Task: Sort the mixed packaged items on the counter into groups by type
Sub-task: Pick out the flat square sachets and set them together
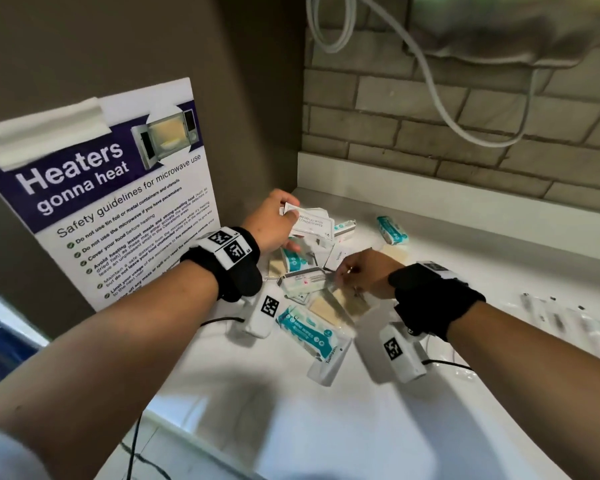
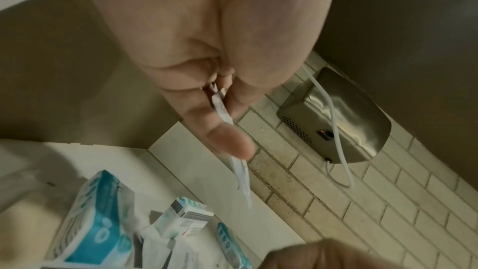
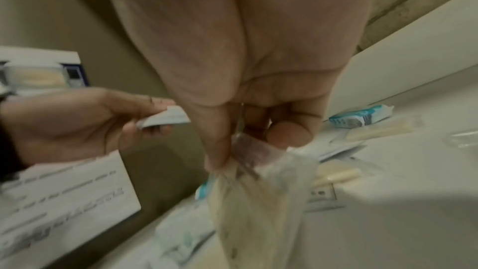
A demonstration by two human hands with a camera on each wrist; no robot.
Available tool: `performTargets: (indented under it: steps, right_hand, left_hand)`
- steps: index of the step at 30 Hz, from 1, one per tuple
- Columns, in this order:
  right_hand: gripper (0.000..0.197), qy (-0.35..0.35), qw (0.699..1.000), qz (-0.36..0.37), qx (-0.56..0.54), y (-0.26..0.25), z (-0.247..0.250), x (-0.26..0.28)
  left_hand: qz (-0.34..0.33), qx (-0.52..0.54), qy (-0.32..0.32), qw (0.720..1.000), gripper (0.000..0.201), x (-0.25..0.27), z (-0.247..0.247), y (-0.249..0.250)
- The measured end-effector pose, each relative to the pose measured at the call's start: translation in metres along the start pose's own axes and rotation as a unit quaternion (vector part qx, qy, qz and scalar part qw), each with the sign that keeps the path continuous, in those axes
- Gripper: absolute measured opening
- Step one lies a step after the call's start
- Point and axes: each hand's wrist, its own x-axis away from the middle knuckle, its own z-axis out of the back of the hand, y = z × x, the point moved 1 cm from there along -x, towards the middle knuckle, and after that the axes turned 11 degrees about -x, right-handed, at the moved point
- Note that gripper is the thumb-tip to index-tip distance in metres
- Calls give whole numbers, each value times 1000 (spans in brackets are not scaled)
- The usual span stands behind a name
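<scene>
two hands at work: your left hand [image 1: 276,220] pinches white shampoo sachets [image 1: 312,221] above the pile, gathering one type, while your right hand [image 1: 368,271] pinches a clear packet [image 3: 258,201] off the tabletop [image 1: 326,427]

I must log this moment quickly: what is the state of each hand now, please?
Left hand: closed, pinching flat white sachets.
Right hand: closed, pinching a clear packet with beige contents.
</scene>
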Motion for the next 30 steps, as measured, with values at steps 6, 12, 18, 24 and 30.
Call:
performTargets:
  steps: [6, 12, 18, 24, 30]
  right_hand:
    - [14, -63, 997, 37, -1, -3, -26, -5]
    - [17, 21, 984, 51, 167, -12, -39, -13]
    - [14, 17, 969, 110, 219, -41, -41, -2]
    - [26, -89, 959, 138, 229, -60, -68, -13]
    - [38, -108, 940, 101, 306, -63, -54, -30]
  left_hand:
    - [6, 8, 9, 1000, 12, 1, 9, -10]
    - [18, 20, 8, 1000, 14, 1, 17, -25]
    - [7, 16, 15, 1000, 18, 10, 23, -35]
    - [9, 20, 47, 999, 20, 23, 35, -45]
    - [28, 24, 64, 997, 15, 25, 33, -48]
